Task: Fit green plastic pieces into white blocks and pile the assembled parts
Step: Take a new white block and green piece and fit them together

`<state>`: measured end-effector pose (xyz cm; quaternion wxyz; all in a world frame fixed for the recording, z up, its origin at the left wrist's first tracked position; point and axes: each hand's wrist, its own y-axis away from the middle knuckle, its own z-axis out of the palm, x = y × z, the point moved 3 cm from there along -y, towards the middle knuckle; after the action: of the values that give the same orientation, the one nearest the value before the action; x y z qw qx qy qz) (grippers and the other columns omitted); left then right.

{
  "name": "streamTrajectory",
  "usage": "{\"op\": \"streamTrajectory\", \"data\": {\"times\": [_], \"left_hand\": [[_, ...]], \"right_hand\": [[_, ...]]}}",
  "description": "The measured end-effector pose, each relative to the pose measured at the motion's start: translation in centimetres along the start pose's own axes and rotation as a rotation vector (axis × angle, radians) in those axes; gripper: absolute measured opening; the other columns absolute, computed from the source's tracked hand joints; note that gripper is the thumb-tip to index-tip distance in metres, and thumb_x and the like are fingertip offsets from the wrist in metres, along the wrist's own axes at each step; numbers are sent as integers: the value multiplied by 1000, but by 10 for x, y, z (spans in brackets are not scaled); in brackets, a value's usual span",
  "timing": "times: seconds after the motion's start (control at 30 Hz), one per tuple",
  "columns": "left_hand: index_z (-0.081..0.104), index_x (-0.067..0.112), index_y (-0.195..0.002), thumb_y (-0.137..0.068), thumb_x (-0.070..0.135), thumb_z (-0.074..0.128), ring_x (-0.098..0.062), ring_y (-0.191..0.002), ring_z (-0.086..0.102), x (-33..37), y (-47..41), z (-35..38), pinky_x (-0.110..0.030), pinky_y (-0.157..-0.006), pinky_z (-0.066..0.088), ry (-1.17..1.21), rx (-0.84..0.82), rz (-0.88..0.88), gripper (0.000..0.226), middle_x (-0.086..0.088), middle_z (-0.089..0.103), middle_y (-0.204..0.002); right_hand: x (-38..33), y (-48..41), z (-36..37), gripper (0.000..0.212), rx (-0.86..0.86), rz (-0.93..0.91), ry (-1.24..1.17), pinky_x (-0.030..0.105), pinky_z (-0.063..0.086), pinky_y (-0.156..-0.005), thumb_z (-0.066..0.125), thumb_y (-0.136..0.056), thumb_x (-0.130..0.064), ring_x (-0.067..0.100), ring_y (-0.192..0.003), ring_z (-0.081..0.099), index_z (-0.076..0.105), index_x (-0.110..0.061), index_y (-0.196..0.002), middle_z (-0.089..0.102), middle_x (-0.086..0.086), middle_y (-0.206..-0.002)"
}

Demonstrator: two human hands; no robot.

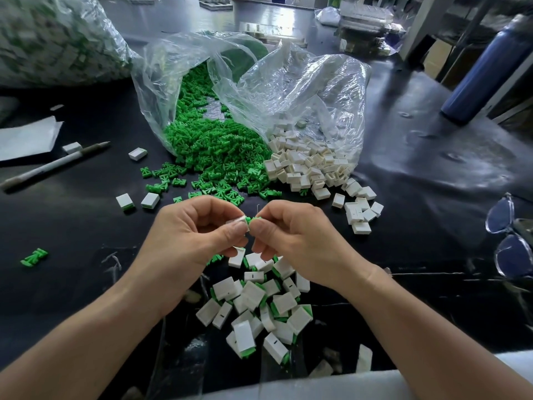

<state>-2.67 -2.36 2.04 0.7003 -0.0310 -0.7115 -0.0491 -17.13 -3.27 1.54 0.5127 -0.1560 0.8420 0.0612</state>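
Green plastic piece (pixel 255 219) pinched in our right hand (pixel 291 235) meets the white block (pixel 240 222) pinched in our left hand (pixel 196 238); we judge fitting underway (not yet seated). Next we press it home, then drop it onto the pile (pixel 259 307) just below our grip.

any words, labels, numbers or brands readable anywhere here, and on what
No text can be read in this view.
The paper: blank on the side that shows.
The pen: no legible print.
The bottle: no label visible.
The blocks: only short dark marks, not characters.
The stacks at the far edge: too blurred to tell.
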Motion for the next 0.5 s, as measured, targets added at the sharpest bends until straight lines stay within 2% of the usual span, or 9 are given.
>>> {"op": "streamTrajectory", "data": {"times": [0.17, 0.27, 0.4, 0.5], "left_hand": [[67, 3, -81, -65, 17, 64, -13, -57, 66, -2, 1, 1, -18, -50, 52, 41, -73, -69, 21, -10, 71, -66], [68, 4, -76, -64, 16, 64, -14, -52, 64, 0, 2, 1, -18, -47, 50, 21, -91, -40, 17, -11, 70, -65], [70, 8, -72, -61, 19, 67, -14, -50, 65, 3, 5, -2, -18, -45, 49, -93, -120, 43, 16, -10, 69, -61], [70, 10, -72, -61, 20, 68, -12, -49, 65, 3, 8, -2, -18, -46, 50, -204, -139, 98, 16, -9, 68, -61]], "right_hand": [[-1, 2, 2, 20, 0, -57, -12, 42, 53, -69, 53, -92, -16, 18, -66, 59, 55, -22, -74, 60, -5, -66], [-4, 3, 2, 22, 3, -97, 10, 44, 50, -67, 50, -93, -14, 21, -66, 56, 52, -20, -72, 57, -3, -66], [-9, 6, 1, 17, -35, -181, 157, 39, 45, -62, 49, -89, -16, 15, -62, 51, 53, -13, -73, 52, -9, -62], [-12, 9, 0, 16, -52, -247, 328, 39, 41, -59, 50, -89, -13, 22, -62, 48, 54, -7, -75, 52, 3, -64]]}}
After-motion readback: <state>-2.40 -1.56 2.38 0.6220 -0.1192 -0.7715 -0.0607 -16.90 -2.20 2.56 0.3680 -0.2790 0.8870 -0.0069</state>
